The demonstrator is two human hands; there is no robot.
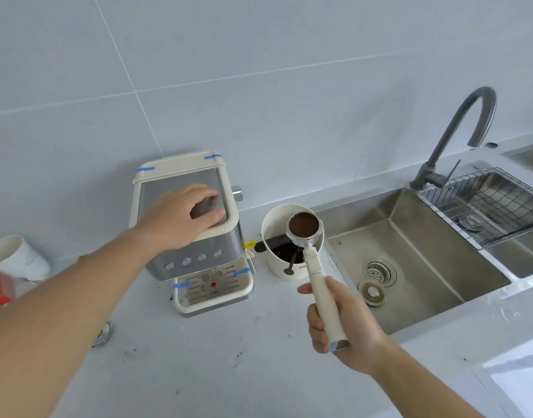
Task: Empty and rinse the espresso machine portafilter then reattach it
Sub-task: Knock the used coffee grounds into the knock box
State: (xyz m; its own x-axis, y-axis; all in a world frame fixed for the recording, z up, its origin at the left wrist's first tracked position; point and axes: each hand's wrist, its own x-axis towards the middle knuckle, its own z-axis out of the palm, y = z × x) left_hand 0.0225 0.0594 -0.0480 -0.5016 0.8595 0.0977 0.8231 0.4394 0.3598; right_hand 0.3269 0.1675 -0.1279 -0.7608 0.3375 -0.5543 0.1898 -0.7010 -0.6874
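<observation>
While clasping the portafilter (305,228) by its cream handle with the right grip (343,321), fingers pressed together round the shaft and thumb laid along its side, holds it roughly level above the table (229,357). Has the round basket facing up, filled with brown coffee grounds, over the near right rim of a cream tub (277,267). Cannot tell whether metal touches rim. Inside the tub, a dark bar across and dark grounds below it.

Rests the left grip (183,218) palm down on the grey top panel of the espresso machine (198,254), fingers loosely spread and curled a little, pinching nothing. On the machine, blue tape strips at the top corners and on the drip tray, four round buttons along the steel front. Just right of it on the table, the tub.

Further right, sunk into the table, a steel sink (425,267) with a drain strainer (379,271) and a loose round plug (372,292) just beside it on the sink floor. Across the sink's far right end, a wire basket (485,203); behind, a grey arched faucet (458,131). At the far left edge, a white cup (15,257) and something red, too blurred to name. Scattered over the pale table, dark specks.
</observation>
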